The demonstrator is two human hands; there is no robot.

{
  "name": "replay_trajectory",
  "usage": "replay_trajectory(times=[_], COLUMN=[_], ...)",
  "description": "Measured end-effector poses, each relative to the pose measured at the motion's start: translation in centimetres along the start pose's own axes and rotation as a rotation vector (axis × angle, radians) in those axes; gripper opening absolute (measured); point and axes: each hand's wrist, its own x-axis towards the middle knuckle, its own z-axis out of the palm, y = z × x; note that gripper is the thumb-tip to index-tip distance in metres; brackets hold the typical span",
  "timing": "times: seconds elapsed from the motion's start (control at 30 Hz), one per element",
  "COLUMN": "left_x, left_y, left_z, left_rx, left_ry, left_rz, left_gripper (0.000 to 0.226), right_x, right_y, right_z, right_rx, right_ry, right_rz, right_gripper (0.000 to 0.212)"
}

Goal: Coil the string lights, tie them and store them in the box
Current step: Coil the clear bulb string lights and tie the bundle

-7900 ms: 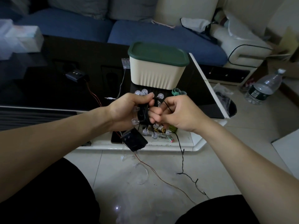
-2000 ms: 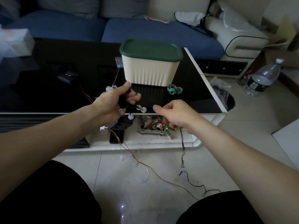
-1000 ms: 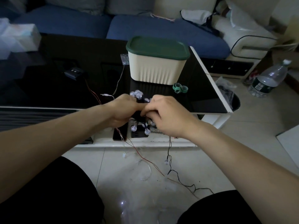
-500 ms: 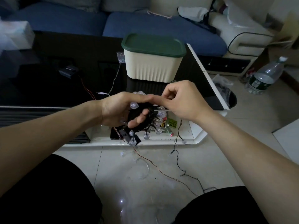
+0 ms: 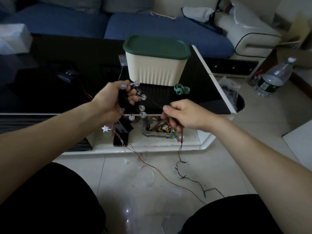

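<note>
My left hand (image 5: 112,100) grips a coiled bundle of string lights (image 5: 135,103), black wire with several clear round bulbs sticking out. A taut stretch of the black wire runs from the bundle to my right hand (image 5: 184,114), which pinches it. Below that hand the loose wire tail (image 5: 181,159) hangs down and trails across the tiled floor. The cream box with a green lid (image 5: 156,59) stands shut on the black table, just behind my hands. A black battery case (image 5: 123,127) dangles under the bundle.
Green tape rings (image 5: 181,89) lie on the black table (image 5: 50,92) right of the box. A glass tray of small items (image 5: 158,130) and a phone (image 5: 120,139) sit on the lower white shelf. Red wire (image 5: 152,168) crosses the floor. A water bottle (image 5: 273,78) stands at right.
My right hand has moved away from the bundle, down and to the right, pulling the wire taut. My left hand with the bundle has risen a little toward the box.
</note>
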Motion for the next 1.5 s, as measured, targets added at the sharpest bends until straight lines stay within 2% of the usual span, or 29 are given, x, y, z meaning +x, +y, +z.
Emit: replay_trajectory(times=[0.1,0.23,0.4,0.47,0.5,0.53,0.6,0.67,0.73,0.87,0.97,1.03,1.07,1.1,1.17,1.27,1.4,1.5], left_x=[0.3,-0.1,-1.4,-2.1,-2.4,-2.6,-2.7,-2.4,-2.3,-2.4,-2.7,-3.0,-3.2,-3.3,-3.4,-3.6,-2.7,-2.1], left_y=[0.2,0.3,-0.9,-1.7,-2.1,-2.3,-2.6,-2.3,-1.9,-1.5,-1.5,-1.4,-1.5,-1.5,-1.7,-1.9,-0.9,-0.8], left_z=[-0.2,0.1,1.3,1.5,1.5,1.5,1.5,1.2,1.0,0.7,0.7,0.7,0.8,0.8,1.0,1.1,1.0,0.9], left_rx=[-0.101,-0.086,0.273,0.465,0.532,0.577,0.618,0.609,0.599,0.68,0.754,0.863,0.933,0.988,1.013,0.915,0.693,0.543], left_ry=[0.008,-0.101,-0.303,-0.401,-0.424,-0.451,-0.514,-0.565,-0.611,-0.698,-0.737,-0.744,-0.738,-0.727,-0.705,-0.657,-0.4,-0.255], left_rz=[0.04,0.051,0.04,0.018,-0.009,-0.046,-0.103,-0.151,-0.197,-0.18,-0.12,-0.059,-0.011,0.028,0.04,-0.004,0.103,0.148], left_gripper=[0.031,0.029,0.011,0.013,0.025,0.033,0.034,0.042,0.044,0.054,0.062,0.055,0.044,0.033,0.027,0.023,0.022,0.022], right_x=[-0.1,0.0,-0.1,-0.2,-0.4,-0.7,-1.1,-1.6,-1.8,-1.2,-0.6,-0.5,-0.5,-0.5,-0.5,-0.6,-0.5,-0.4], right_y=[-1.0,-2.4,-3.6,-3.9,-4.0,-4.2,-4.5,-4.6,-4.5,-3.5,-2.3,-1.9,-1.8,-1.7,-1.7,-1.6,-1.0,-0.9], right_z=[1.5,3.2,4.6,4.5,4.3,4.0,3.5,2.8,2.0,0.8,0.4,0.5,0.5,0.6,0.6,0.3,-0.8,-1.1], right_rx=[-0.146,-0.234,-0.32,-0.259,-0.246,-0.237,-0.186,-0.101,-0.067,-0.108,-0.095,-0.107,-0.106,-0.089,-0.027,0.087,0.233,0.253], right_ry=[-0.019,-0.067,-0.122,-0.17,-0.202,-0.23,-0.235,-0.17,-0.054,0.214,0.254,0.249,0.246,0.238,0.19,0.129,0.156,0.102], right_rz=[-0.074,-0.134,-0.174,-0.159,-0.146,-0.14,-0.14,-0.145,-0.185,-0.215,-0.173,-0.162,-0.166,-0.173,-0.198,-0.207,-0.147,-0.11], right_gripper=[0.031,0.026,0.032,0.035,0.034,0.031,0.024,0.014,0.016,0.05,0.059,0.057,0.055,0.051,0.037,0.017,0.009,0.004])
